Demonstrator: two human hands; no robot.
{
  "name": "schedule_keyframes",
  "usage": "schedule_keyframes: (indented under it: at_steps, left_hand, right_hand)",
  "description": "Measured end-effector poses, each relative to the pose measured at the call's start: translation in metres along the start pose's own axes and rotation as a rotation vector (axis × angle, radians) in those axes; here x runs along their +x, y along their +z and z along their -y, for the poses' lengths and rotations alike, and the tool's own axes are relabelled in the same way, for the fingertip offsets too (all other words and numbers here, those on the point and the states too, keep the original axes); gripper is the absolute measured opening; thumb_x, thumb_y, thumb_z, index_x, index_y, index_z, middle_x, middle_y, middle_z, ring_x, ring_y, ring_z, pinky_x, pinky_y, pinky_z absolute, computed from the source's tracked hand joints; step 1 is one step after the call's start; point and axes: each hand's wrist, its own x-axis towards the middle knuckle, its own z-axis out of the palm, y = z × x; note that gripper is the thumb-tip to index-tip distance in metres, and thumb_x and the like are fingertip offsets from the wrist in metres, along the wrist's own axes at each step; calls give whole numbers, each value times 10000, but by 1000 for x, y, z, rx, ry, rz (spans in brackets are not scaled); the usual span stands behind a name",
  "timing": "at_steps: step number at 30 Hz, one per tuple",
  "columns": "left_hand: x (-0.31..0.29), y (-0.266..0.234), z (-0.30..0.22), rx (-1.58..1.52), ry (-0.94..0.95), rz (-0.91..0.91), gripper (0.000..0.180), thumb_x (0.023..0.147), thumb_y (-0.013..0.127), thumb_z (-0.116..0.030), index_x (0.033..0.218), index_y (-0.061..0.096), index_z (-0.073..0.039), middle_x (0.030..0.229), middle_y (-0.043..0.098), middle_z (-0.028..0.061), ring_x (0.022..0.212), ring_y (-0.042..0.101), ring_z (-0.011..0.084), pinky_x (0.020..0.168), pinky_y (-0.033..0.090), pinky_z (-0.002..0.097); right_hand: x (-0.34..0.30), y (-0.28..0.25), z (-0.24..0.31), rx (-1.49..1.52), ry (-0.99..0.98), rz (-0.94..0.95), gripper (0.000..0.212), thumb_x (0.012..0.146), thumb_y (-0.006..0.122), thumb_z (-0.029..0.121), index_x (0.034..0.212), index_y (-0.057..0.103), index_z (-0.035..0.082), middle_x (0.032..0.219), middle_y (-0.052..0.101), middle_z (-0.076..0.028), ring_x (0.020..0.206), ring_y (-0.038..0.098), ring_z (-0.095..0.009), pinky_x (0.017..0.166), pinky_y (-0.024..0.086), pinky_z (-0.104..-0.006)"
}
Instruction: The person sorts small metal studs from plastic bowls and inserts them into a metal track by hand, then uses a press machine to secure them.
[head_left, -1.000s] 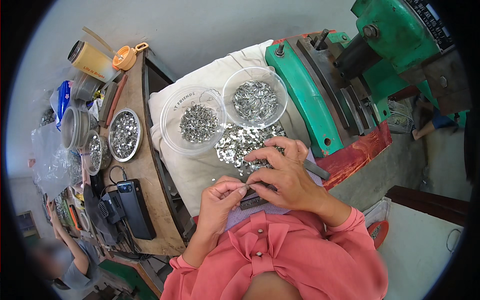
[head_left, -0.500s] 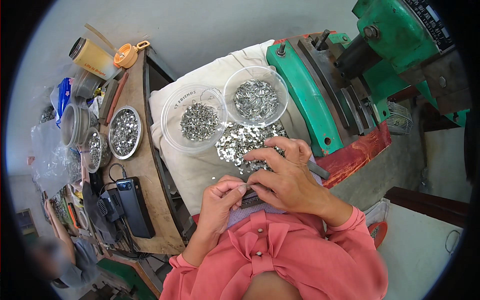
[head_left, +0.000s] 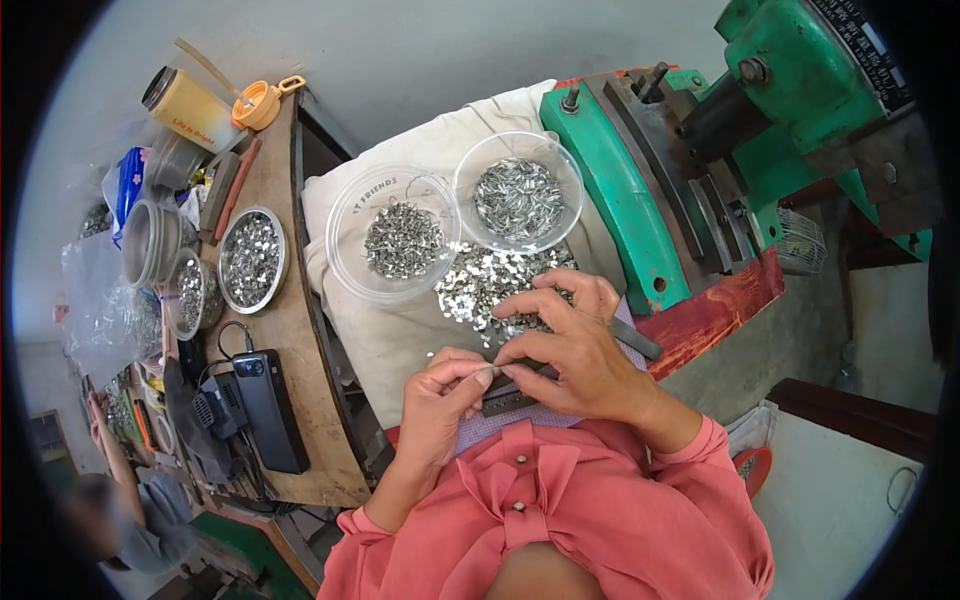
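- At the far left I saw a second person [head_left: 120,520] by the bench edge, blurred.
- On the wooden bench [head_left: 290,350] stood metal dishes [head_left: 250,258] full of small silvery parts, with a black box-shaped device [head_left: 268,408] nearer to me.
- A yellow cup [head_left: 190,105] and an orange lid [head_left: 258,103] sat at the bench's far end.
- My left hand [head_left: 440,400] was curled, thumb and forefinger pressed together on a small metal piece [head_left: 494,371] just above my lap.
- My right hand [head_left: 565,355] met it fingertip to fingertip, pinching the same piece, its other fingers bent over a dark metal bar [head_left: 510,402].
- Just beyond my hands a loose heap of silvery flat parts [head_left: 490,285] lay on a white cloth [head_left: 400,330].
- Behind the heap stood two clear plastic bowls, the left bowl [head_left: 395,235] and the right bowl [head_left: 518,190], both holding small metal pieces, their rims touching.
- To the right rose a green press machine [head_left: 770,110].
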Motion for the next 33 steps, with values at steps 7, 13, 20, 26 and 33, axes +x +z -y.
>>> schedule_keyframes:
  at_steps: [7, 13, 20, 26, 33]
  left_hand:
    - [-3, -1, -1, 43, 38, -42, 87, 904, 692, 6, 973, 744, 19, 993, 608, 16, 687, 557, 50, 596, 448, 191]
    - [-6, -3, -1, 97, 65, -67, 100, 902, 694, 9, 986, 748, 20, 1011, 610, 21, 706, 572, 57, 610, 457, 197]
    - [-8, -6, 1, 133, 113, -87, 104, 895, 701, 20, 986, 752, 19, 1035, 605, 28, 754, 577, 59, 636, 465, 200]
    - [-13, -10, 0, 191, 121, -135, 109, 892, 700, 29, 985, 756, 18, 1027, 600, 25, 759, 553, 45, 631, 442, 185]
    - [-19, -39, 10, 432, 306, -279, 108, 868, 707, 27, 964, 752, 9, 974, 600, 22, 686, 504, 27, 572, 396, 186]
  right_hand:
    - [1, 4, 0, 37, 18, 12, 140, 706, 798, 179, 829, 743, 218, 1216, 635, 62, 1206, 458, -284, 1004, 232, -464]
    - [2, 7, 1, 45, 15, 9, 143, 704, 801, 173, 829, 749, 218, 1209, 639, 65, 1201, 463, -281, 1009, 234, -455]
    - [2, 13, 0, 56, 10, 1, 145, 702, 804, 180, 833, 753, 215, 1198, 641, 71, 1192, 466, -270, 1006, 237, -441]
    - [2, 16, 0, 54, 12, 11, 94, 732, 788, 194, 808, 734, 209, 1176, 627, 71, 1195, 463, -269, 982, 234, -473]
    - [-2, 9, -10, -126, 60, -77, 171, 681, 824, 150, 825, 760, 215, 1174, 647, 51, 1217, 455, -301, 1026, 253, -431]
